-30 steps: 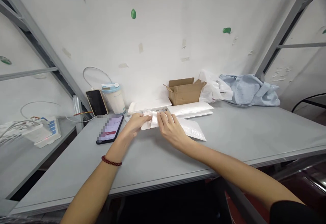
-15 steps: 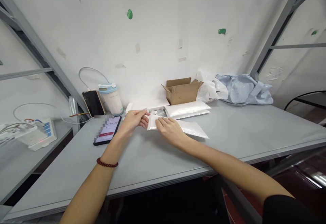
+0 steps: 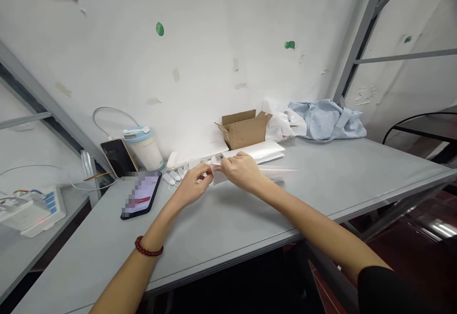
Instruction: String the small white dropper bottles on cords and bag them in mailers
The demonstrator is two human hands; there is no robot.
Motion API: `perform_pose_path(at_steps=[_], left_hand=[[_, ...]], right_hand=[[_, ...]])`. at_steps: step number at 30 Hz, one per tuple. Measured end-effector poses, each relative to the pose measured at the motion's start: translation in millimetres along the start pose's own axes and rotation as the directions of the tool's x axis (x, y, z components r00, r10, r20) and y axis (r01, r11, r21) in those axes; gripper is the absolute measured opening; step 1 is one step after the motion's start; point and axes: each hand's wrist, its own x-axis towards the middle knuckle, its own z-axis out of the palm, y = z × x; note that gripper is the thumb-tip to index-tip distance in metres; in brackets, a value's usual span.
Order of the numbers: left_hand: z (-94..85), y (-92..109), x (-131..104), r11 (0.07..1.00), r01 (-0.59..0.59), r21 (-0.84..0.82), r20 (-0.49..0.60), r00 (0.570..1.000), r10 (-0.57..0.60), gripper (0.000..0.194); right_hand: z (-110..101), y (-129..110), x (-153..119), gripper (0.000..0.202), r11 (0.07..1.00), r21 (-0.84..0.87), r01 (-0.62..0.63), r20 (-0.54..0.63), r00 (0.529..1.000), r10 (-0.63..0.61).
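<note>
A white padded envelope [image 3: 276,171] is held just above the table, its surface turned nearly edge-on to me. My right hand [image 3: 242,172] is closed around it near its left end. Pinched at that same end are the fingers of my left hand [image 3: 194,183], which wears a red bead bracelet on its wrist. The fingertips of both hands almost meet, and they hide part of the envelope's end. Beyond my left hand lie several small white pieces [image 3: 173,177] with thin loops. Behind my right hand rests a stack of white padded envelopes [image 3: 266,151].
Against the wall stand an open cardboard box [image 3: 246,132], a white plastic bag [image 3: 283,122] and a light blue cloth bag [image 3: 326,120]. To the left are a cup [image 3: 145,150], a propped phone [image 3: 119,158], a flat phone [image 3: 142,195] and a power strip [image 3: 44,211]. The grey table [image 3: 214,228] extends toward me.
The held envelope has tipped from facing up to nearly edge-on. My left fingers have closed in on its end. The view has shifted, uncovering the small white pieces.
</note>
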Motion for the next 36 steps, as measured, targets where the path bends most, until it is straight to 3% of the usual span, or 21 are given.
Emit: perform_pose_path(at_steps=[7, 10, 14, 16, 19, 22, 25, 28, 31, 33, 36], left_hand=[[24.8, 3, 9, 0.955, 0.208, -0.212, 0.151, 0.972, -0.179, 0.025], [34.1, 1, 22, 0.905, 0.276, -0.322, 0.119, 0.961, -0.251, 0.034], [35.3, 0, 50, 0.740, 0.317, -0.593, -0.003, 0.918, -0.396, 0.029], [36.0, 0, 64, 0.642, 0.352, -0.681, 0.031, 0.890, -0.455, 0.024], [41.5, -1, 79, 0.554, 0.445, -0.703, 0.094, 0.831, -0.548, 0.017], [47.5, -3, 83, 0.551, 0.453, -0.701, 0.063, 0.809, -0.584, 0.013], [45.1, -8, 78, 0.571, 0.436, -0.695, 0.050, 0.822, -0.567, 0.009], [27.2, -22, 72, 0.710, 0.437, -0.553, -0.008, 0.849, -0.529, 0.008], [-6.6, -49, 67, 0.905, 0.413, -0.105, -0.251, 0.869, -0.426, 0.017], [-32.9, -72, 65, 0.894, 0.337, 0.296, -0.351, 0.909, -0.226, 0.017], [-64.9, -104, 58, 0.797, 0.196, 0.572, -0.174, 0.978, -0.116, 0.020]], right_hand=[[-6, 14, 2, 0.033, 0.998, 0.062, 0.033, 0.106, 0.994, -0.040], [-10, 19, 4, 0.035, 0.996, 0.060, -0.072, 0.004, 0.997, 0.072], [-15, 32, 5, 0.031, 0.988, 0.020, -0.151, -0.187, 0.971, 0.152], [-15, 40, 5, 0.034, 0.985, 0.005, -0.171, -0.108, 0.980, 0.170], [-9, 50, 2, 0.033, 0.974, -0.032, -0.226, 0.158, 0.961, 0.229], [0, 58, -2, 0.042, 0.958, -0.074, -0.278, 0.345, 0.894, 0.286], [6, 64, -4, 0.048, 0.950, -0.090, -0.299, 0.411, 0.858, 0.308], [7, 67, -4, 0.041, 0.950, -0.108, -0.294, 0.402, 0.861, 0.312], [5, 67, -4, 0.032, 0.948, -0.113, -0.297, 0.393, 0.863, 0.318], [3, 65, -4, 0.028, 0.948, -0.119, -0.297, 0.395, 0.862, 0.319], [1, 63, -5, 0.026, 0.948, -0.124, -0.292, 0.399, 0.860, 0.317]])
